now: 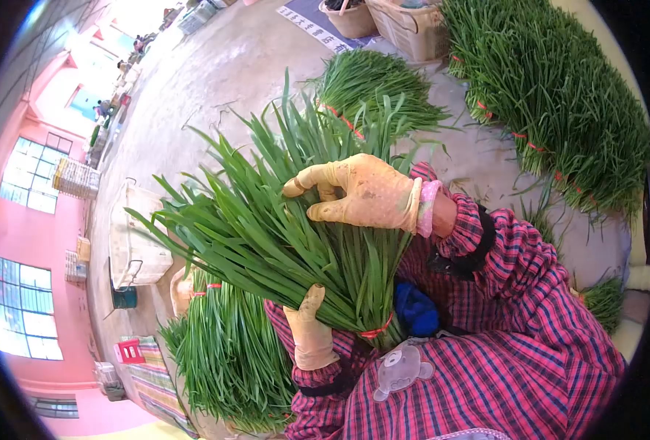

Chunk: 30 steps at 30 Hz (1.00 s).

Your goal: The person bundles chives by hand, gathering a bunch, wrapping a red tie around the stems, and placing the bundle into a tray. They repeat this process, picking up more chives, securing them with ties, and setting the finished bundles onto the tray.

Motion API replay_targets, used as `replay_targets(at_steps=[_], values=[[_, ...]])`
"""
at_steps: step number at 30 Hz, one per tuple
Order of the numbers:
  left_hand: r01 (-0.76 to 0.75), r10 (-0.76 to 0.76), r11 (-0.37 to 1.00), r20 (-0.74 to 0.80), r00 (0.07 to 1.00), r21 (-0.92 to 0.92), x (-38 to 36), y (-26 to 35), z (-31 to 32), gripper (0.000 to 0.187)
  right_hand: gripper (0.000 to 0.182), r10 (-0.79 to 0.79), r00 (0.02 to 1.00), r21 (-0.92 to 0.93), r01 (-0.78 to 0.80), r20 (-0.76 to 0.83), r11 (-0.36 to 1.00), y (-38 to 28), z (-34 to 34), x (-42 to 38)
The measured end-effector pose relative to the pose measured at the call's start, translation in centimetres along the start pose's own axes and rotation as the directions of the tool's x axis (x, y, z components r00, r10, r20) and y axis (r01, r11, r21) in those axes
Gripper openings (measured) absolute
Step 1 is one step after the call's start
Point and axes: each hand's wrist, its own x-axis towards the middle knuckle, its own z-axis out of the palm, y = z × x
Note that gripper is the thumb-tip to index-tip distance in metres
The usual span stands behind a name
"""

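Green leaf bundle point(259, 238) lies between right grip point(375, 193) and left grip point(311, 336).

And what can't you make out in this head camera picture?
In the head view:
Left hand: its fingers are hidden behind the leaf bundle.
Red band: its far side is hidden by the stems.
Pale basket: its top is cut off by the upper edge.
Distant shapes: too small and blurred to identify.
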Motion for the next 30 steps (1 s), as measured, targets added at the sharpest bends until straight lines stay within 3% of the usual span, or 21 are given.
replay_targets(at_steps=[4, 8, 10, 12, 16, 17, 18, 19, 21, 22, 23, 25, 26, 30], values=[[-0.001, 0.001, 1.000, 0.002, 1.000, 0.000, 0.1, -0.2, -0.3, 0.039, 0.035, 0.015, 0.999, 0.018, -0.015, 0.029, 1.000, -1.7, -0.4, 0.1], [0.012, -0.011, 0.999, -0.024, 1.000, 0.041, 0.2, -0.4, -0.9, 0.035, 0.029, 0.033, 0.998, -0.088, -0.028, 0.057, 0.996, -2.5, -0.7, 0.4], [-0.015, 0.026, 0.972, -0.043, 0.999, 0.234, 0.5, -0.8, -1.6, 0.030, 0.028, 0.033, 0.998, -0.108, -0.026, 0.060, 0.994, -2.3, -0.4, 0.5], [-0.005, 0.019, 0.981, -0.068, 0.997, 0.195, 0.4, -0.7, -1.2, 0.030, 0.024, -0.105, 0.994, -0.146, 0.099, -0.037, 0.984, -1.3, 0.2, 0.6], [0.040, -0.013, 0.983, -0.149, 0.989, 0.179, 0.4, -0.3, -0.5, 0.029, 0.020, -0.225, 0.959, -0.135, 0.203, -0.171, 0.970, 0.5, 1.4, 0.6], [0.040, -0.013, 0.983, -0.150, 0.989, 0.178, 0.4, -0.3, -0.4, 0.029, 0.019, -0.085, 0.973, 0.163, 0.121, -0.215, 0.979, 0.8, 1.6, 0.8], [0.043, -0.020, 0.988, -0.154, 0.988, 0.145, 0.3, -0.3, -0.3, 0.029, 0.018, 0.064, 0.974, 0.449, 0.041, -0.216, 0.893, 0.8, 1.8, 0.9], [0.046, -0.028, 0.993, -0.158, 0.987, 0.113, 0.3, -0.3, -0.2, 0.029, 0.016, 0.222, 0.955, 0.475, -0.107, -0.195, 0.874, -1.0, 0.1, 0.5], [0.054, -0.029, 0.988, -0.169, 0.985, 0.143, 0.4, -0.4, -0.6, 0.029, 0.016, 0.162, 0.958, 0.539, -0.009, -0.237, 0.843, 0.0, -0.8, 0.8], [0.061, -0.030, 0.983, -0.175, 0.984, 0.173, 0.4, -0.4, -0.7, 0.029, 0.019, 0.109, 0.973, 0.513, 0.011, -0.204, 0.858, -0.1, -0.6, 0.5], [0.061, -0.031, 0.983, -0.176, 0.984, 0.171, 0.4, -0.4, -0.6, 0.029, 0.020, -0.051, 0.982, 0.392, 0.120, -0.183, 0.912, 0.1, 0.0, 0.3], [0.059, -0.040, 0.990, -0.147, 0.988, 0.125, 0.5, -0.4, -0.4, 0.029, 0.021, -0.233, 0.972, -0.088, 0.231, -0.022, 0.969, -0.8, -0.2, -1.0], [0.060, -0.042, 0.991, -0.147, 0.988, 0.122, 0.5, -0.5, -0.4, 0.029, 0.020, -0.295, 0.955, -0.229, 0.277, -0.045, 0.933, -0.8, 0.3, -1.3], [0.053, -0.038, 0.992, -0.131, 0.991, 0.114, 0.4, -0.4, -0.2, 0.030, 0.015, -0.348, 0.937, -0.392, 0.313, -0.020, 0.865, -0.1, 0.9, -1.1]])
